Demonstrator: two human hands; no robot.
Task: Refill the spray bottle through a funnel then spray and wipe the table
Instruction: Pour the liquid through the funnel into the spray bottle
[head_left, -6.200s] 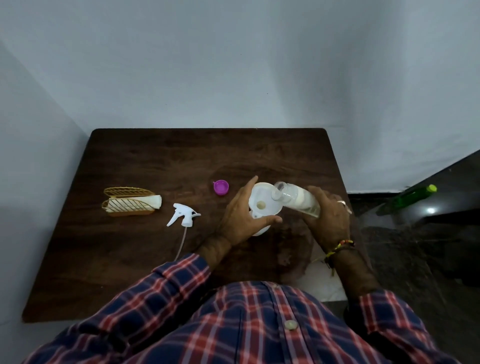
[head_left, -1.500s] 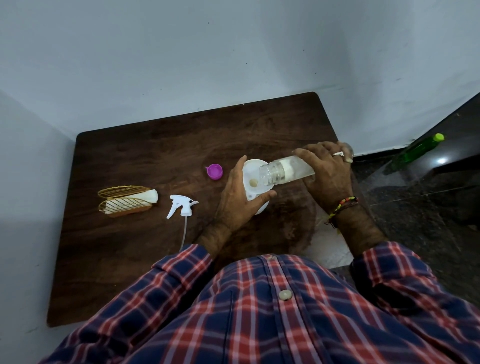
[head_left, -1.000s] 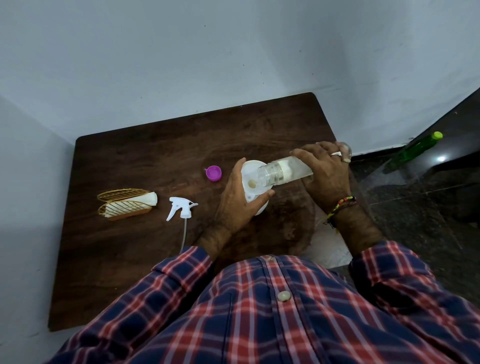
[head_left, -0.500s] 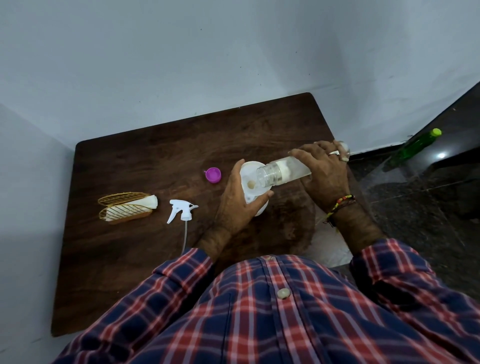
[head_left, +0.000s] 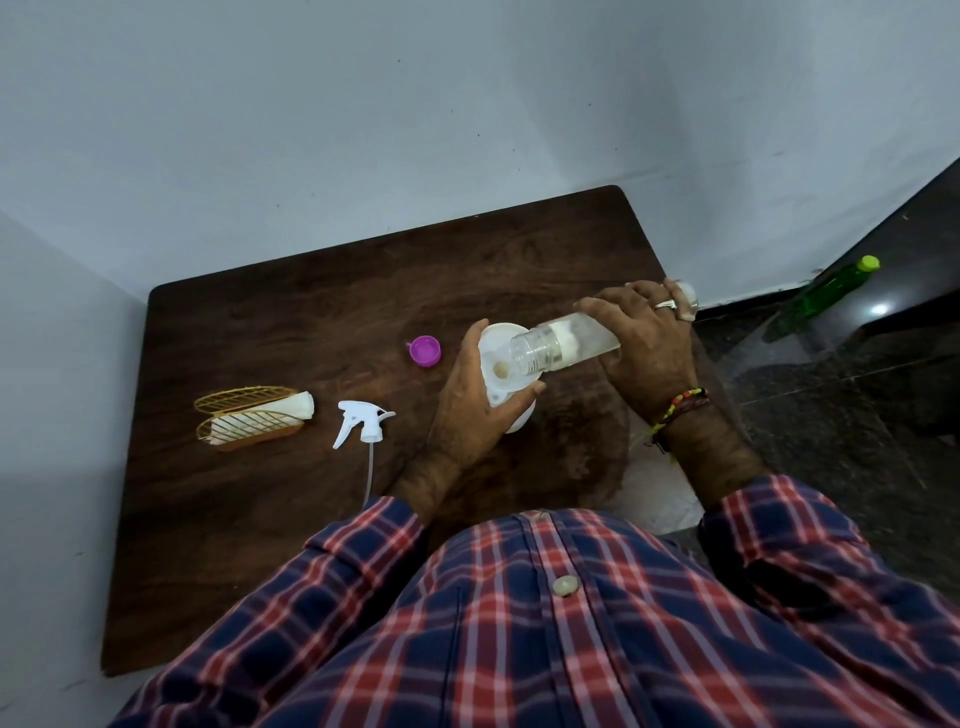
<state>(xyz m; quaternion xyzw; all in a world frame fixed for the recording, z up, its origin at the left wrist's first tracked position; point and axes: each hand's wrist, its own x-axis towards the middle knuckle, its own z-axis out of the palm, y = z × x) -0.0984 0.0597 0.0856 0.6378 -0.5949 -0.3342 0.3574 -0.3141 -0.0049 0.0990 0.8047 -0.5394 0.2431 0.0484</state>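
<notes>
A dark wood-grain bench (head_left: 291, 332) is carrying everything. At its 3 o'clock edge, the right hand (head_left: 644, 345) is gripping a clear refill bottle (head_left: 563, 349), tipped with its mouth over a white funnel (head_left: 501, 358). The left hand (head_left: 475, 410) is curling around the white spray bottle (head_left: 519, 423) beneath. A white trigger sprayer head (head_left: 363, 422) is lying at 9 o'clock, a purple cap (head_left: 425, 352) just beyond. No label is showing legibly.

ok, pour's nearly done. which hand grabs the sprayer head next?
Probably the left hand: the sprayer head lies just to its left on the table. The right hand holds the tipped bottle, farther away.
</notes>
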